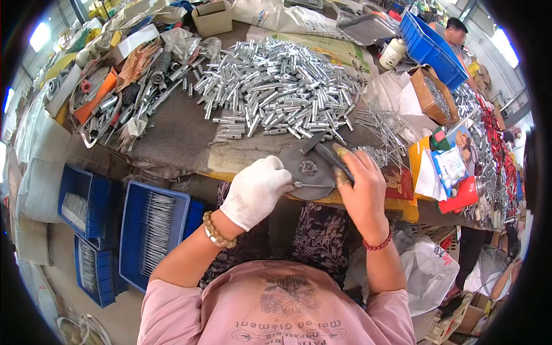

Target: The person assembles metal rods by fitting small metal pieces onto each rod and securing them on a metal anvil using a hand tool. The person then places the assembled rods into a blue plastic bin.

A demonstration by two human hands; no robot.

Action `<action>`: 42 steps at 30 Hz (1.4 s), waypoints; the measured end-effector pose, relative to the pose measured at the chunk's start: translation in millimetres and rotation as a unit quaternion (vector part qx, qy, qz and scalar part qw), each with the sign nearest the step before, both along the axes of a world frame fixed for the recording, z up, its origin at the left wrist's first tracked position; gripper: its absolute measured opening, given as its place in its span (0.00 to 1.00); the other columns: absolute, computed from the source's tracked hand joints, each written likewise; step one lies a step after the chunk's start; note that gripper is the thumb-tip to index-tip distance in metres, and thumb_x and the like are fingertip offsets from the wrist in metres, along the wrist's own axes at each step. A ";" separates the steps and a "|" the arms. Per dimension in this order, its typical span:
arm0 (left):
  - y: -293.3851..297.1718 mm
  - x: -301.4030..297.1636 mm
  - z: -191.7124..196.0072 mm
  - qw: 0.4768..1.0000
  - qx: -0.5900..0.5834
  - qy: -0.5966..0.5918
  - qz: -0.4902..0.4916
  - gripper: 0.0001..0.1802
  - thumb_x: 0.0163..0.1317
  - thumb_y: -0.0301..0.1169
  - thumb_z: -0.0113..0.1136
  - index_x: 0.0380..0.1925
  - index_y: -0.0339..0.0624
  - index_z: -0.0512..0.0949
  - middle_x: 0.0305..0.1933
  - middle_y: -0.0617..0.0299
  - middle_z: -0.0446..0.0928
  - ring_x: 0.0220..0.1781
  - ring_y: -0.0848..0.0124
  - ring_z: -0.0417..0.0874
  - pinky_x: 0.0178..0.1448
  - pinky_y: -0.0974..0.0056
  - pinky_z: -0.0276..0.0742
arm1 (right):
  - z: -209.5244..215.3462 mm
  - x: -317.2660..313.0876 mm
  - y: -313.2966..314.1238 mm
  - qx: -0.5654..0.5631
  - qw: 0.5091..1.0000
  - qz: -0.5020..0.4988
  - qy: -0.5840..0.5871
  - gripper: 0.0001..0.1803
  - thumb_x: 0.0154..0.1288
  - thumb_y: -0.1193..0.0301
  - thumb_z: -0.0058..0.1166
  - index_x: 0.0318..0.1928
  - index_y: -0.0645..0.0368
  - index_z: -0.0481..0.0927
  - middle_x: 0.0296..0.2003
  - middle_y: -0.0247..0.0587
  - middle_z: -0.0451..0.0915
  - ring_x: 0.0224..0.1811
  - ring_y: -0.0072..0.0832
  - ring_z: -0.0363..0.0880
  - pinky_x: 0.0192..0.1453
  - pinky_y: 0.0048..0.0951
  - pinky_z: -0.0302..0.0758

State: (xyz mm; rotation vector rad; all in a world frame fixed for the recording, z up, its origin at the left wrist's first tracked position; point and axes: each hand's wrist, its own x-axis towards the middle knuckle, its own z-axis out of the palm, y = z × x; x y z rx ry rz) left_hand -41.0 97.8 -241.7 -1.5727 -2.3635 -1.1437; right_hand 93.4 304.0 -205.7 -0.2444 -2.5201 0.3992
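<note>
Hands: both work at the near edge of the surface (178, 135), just below picture centre, close together on one small tool.
Left hand (257, 191): in a white glove, fingers curled nearly closed, fingertips touching the left rim of the grey metal disc (307, 171) and the end of a thin metal pin (313, 184).
Right hand (361, 190): bare, fingers folded round the dark handle (330, 158) that runs from the disc toward 1 o'clock; thumb pressed on the disc's right edge.
Grey metal disc: between the two hands, at 3 o'clock of the left hand and 9 o'clock of the right; a small gear-like hub sits at its middle.
Thin metal pin: lies across the lower part of the disc, pointing from the gloved fingertips toward the right thumb.
Heap of silver tubes (279, 92): at 12 o'clock of the hands, well apart, spread over the surface.
Loose pins (382, 129): a scattered bundle at 1 o'clock, near the right hand.
Larger metal fittings (129, 95): a jumble at 10 o'clock, far from the hands.
Blue crates (150, 230): at 8 o'clock beside the person's left arm, below the surface, filled with rows of thin rods.
Cardboard box (432, 95): at 2 o'clock, holding small metal parts.
Blue bin (432, 49): beyond it, toward 1 o'clock.
</note>
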 end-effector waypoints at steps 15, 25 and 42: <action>2.9 -6.8 -2.0 0.998 0.030 -0.025 -0.045 0.11 0.55 0.24 0.78 0.39 0.44 0.88 0.37 0.58 0.80 0.42 0.56 0.84 0.48 0.55 0.82 | 17.9 46.2 -15.9 -0.010 0.997 0.075 -0.019 0.32 0.61 0.79 0.67 0.66 0.44 0.86 0.34 0.35 0.77 0.32 0.37 0.83 0.34 0.38 0.79; 1.5 -6.2 -3.7 0.997 0.041 -0.050 -0.044 0.12 0.54 0.24 0.78 0.39 0.44 0.88 0.37 0.57 0.80 0.43 0.55 0.84 0.49 0.55 0.82 | 20.2 51.3 -23.6 0.011 0.998 0.061 0.015 0.31 0.62 0.78 0.64 0.67 0.44 0.86 0.33 0.35 0.73 0.31 0.33 0.81 0.34 0.34 0.80; 1.4 -9.0 -9.3 0.996 0.031 -0.070 -0.049 0.08 0.57 0.26 0.77 0.38 0.43 0.90 0.37 0.58 0.80 0.44 0.57 0.83 0.50 0.56 0.81 | 28.5 43.8 -24.7 -0.180 0.981 0.069 0.013 0.27 0.64 0.87 0.63 0.64 0.62 0.85 0.41 0.43 0.78 0.40 0.37 0.78 0.48 0.28 0.75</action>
